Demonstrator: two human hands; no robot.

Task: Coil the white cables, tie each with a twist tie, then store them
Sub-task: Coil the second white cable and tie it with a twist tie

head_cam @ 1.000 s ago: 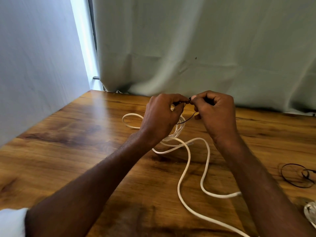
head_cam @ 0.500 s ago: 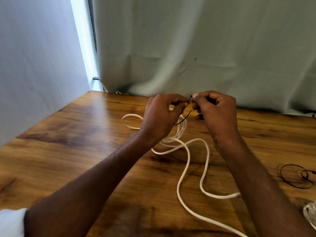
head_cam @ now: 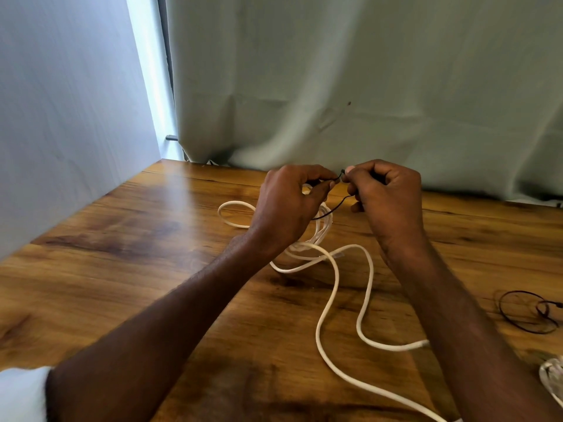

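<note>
Both hands were raised above the far part of the wooden table (head_cam: 122, 269), close together, fingertips nearly meeting. L hand (head_cam: 289, 205) was curled, thumb and forefinger pinching one end of a thin dark twist tie (head_cam: 330, 210); same hand also had part of the white cable (head_cam: 333, 287) bundled under its palm, w/ a few coiled turns showing just right of the wrist. R hand (head_cam: 387, 199) was clenched, thumb and forefinger pinching the tie's other end at approx. the point where the two hands met. Tie sagged in a short dark arc between and below the hands, in front of the coiled turns.

Rest of white cable lay loose on the table: one loop to the left of the L hand, two long bends running toward the near edge between the forearms, one end passing under the R forearm.

Near the right edge lay a second dark wire loop (head_cam: 527, 312), well apart from the hands. At bottom right corner, part of another white cable bundle (head_cam: 553, 382) was visible, cut off by frame. Grey-green curtain (head_cam: 365, 86) hung behind the table.
</note>
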